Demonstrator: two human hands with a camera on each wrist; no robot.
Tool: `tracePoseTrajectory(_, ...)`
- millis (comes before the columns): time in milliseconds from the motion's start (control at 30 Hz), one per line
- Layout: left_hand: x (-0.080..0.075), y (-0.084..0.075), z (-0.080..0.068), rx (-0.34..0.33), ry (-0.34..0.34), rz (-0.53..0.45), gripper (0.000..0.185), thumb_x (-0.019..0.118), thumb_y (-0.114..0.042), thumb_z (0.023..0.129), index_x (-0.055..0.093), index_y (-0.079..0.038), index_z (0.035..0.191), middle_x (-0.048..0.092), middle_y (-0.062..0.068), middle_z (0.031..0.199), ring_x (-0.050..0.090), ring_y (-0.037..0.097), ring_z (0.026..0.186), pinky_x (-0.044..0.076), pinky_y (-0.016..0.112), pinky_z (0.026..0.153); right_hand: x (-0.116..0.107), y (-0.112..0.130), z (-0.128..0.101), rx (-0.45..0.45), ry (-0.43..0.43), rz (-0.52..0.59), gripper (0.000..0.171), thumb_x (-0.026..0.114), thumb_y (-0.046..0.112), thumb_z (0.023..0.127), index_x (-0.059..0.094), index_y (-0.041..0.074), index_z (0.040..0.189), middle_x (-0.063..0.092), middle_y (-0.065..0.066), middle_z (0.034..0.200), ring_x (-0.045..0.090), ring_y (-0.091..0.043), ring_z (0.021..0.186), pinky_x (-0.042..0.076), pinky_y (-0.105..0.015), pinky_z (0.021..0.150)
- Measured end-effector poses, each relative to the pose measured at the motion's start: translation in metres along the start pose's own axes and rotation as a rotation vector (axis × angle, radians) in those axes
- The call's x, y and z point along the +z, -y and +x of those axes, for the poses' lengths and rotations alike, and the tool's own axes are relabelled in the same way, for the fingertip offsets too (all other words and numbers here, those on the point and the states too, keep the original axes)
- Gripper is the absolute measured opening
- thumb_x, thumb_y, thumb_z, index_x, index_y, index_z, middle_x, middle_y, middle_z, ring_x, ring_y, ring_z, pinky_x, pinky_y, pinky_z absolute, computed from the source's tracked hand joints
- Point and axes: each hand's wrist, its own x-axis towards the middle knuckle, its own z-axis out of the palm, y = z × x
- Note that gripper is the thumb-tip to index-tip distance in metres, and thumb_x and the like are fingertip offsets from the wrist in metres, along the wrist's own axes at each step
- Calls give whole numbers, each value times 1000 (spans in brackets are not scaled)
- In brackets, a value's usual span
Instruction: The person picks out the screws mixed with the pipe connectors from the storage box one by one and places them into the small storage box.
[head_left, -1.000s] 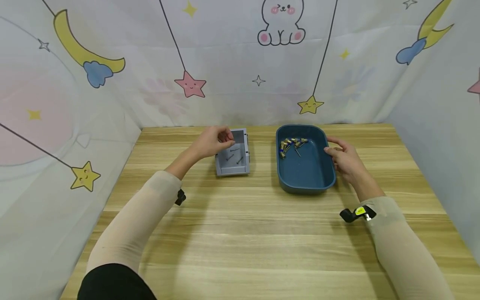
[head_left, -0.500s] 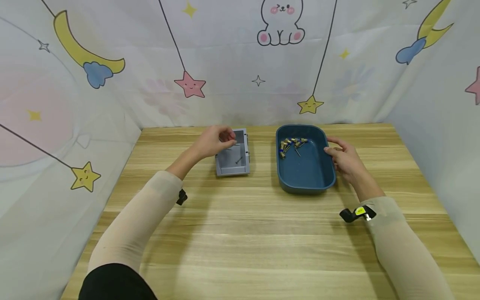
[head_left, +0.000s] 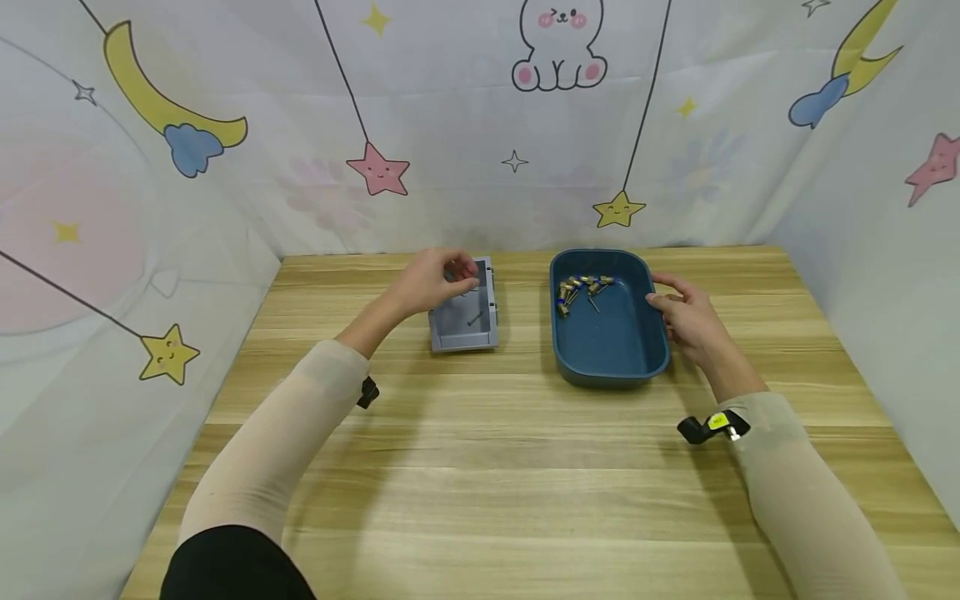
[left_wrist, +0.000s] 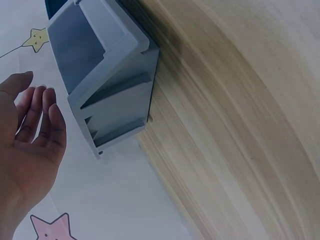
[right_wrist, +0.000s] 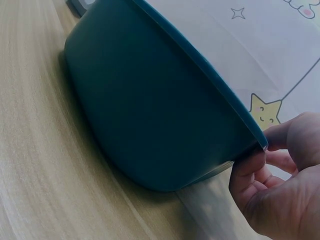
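A small grey box (head_left: 450, 333) stands left of the table's middle, with a dark screw (head_left: 474, 318) lying inside. My left hand (head_left: 438, 279) hovers over its far left corner. In the left wrist view this hand (left_wrist: 32, 132) shows a bare palm with loosely straight fingers, holding nothing, beside the grey box (left_wrist: 107, 75). A dark blue tray (head_left: 611, 362) sits to the right and holds several brass fittings (head_left: 581, 287) at its far end. My right hand (head_left: 686, 315) grips the tray's right rim. Its thumb (right_wrist: 250, 170) presses the tray's outer wall (right_wrist: 150, 115) under the rim.
The wooden table (head_left: 480, 467) is enclosed by a cartoon-printed cloth backdrop (head_left: 480, 125) at the back and both sides. Bare tabletop stretches from the two containers to the near edge.
My left hand has drifted slightly right over the grey box's far edge. The right hand stays on the tray rim. The view has shifted a little.
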Motion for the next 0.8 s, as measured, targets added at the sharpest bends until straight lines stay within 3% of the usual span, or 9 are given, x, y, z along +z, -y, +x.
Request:
tracePoseTrajectory(333,5,-9,7,36,-12,-8,18,75,-18,101,72,-6,114,72,6,106,69,20,95,57,38,84,2,1,-2,-4,-5,-3,58,60,18,110,40,13,163,55,4,84,46,-7,61,37,-22,49)
tracePoseTrajectory(600,10,-19,13,59,17,-30,20,74,-16,102,72,-3,116,71,7,109,68,20,97,57,38,88,2,2,-2,4,-1,-25,59,60,18,110,38,12,164,54,4,84,45,-7,61,37,-23,51)
tracePoseTrajectory(800,14,-27,17,84,20,-18,22,74,-21,102,72,-4,117,72,6,109,69,18,96,57,36,87,-1,3,0,25,3,-22,48,62,20,109,47,10,154,57,4,87,50,-7,65,41,-23,53)
